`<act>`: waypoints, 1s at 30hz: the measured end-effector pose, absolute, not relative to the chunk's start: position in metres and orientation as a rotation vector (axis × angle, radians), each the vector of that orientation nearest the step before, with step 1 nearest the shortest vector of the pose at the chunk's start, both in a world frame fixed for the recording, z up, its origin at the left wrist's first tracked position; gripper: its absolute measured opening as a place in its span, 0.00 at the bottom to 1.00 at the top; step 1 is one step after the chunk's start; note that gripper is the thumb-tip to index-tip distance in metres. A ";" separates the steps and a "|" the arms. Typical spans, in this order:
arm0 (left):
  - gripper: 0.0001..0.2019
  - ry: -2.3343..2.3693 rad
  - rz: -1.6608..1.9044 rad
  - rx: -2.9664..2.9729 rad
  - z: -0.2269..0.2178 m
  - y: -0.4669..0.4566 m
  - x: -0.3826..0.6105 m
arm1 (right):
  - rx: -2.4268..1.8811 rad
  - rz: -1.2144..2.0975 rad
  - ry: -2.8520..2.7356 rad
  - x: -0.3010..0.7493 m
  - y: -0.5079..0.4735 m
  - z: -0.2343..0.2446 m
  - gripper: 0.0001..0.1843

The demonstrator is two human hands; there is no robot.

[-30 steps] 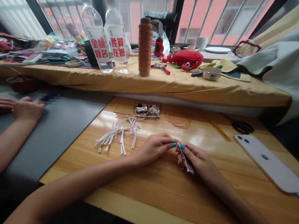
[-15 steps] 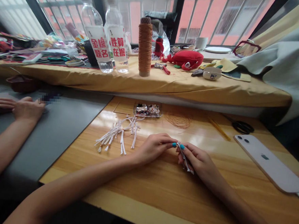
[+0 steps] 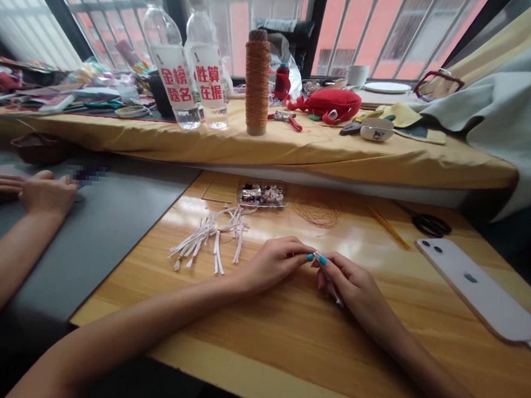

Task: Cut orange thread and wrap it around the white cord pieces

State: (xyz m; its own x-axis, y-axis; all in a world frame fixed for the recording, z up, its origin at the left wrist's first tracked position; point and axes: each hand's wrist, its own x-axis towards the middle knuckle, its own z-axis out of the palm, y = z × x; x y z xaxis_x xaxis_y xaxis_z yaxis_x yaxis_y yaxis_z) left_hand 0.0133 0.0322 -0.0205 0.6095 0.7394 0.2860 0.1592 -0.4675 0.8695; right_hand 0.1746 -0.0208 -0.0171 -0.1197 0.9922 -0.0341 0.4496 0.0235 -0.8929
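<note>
Above the wooden table (image 3: 246, 343), both hands meet at a folded white cord (image 3: 334, 292). My left hand (image 3: 279, 260) pinches its upper end between thumb and forefinger. My right hand (image 3: 348, 280) is closed round the cord, thumb on top, and the lower end pokes out below the fingers. Part of the cord is hidden behind the right fingers. Left of my hands lies a bunch of white cord pieces (image 3: 220, 229), a few bound with orange thread. Behind it stands a clear box of beads (image 3: 263, 194).
A coil of thin orange thread (image 3: 316, 215), a yellow pencil-like stick (image 3: 388, 227), black-handled scissors (image 3: 431, 225) and a phone (image 3: 477, 286) lie on the table. On the ledge are bottles (image 3: 211, 68) and a brown thread spool (image 3: 256, 83). Another person's hand (image 3: 50, 196) is at left.
The white cord has turned within my right hand, and less of its lower end shows below the fingers. My left hand keeps almost the same place.
</note>
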 end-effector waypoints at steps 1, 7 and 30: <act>0.09 0.712 0.855 1.966 -0.021 0.032 0.013 | -1.484 1.058 -1.649 0.174 -0.021 -0.017 0.15; 0.07 0.776 0.874 2.029 -0.019 0.030 0.014 | -1.475 1.013 -1.696 0.174 -0.023 -0.016 0.14; 0.09 0.800 0.735 2.074 -0.018 0.032 0.016 | -1.502 0.959 -1.838 0.178 -0.021 -0.012 0.15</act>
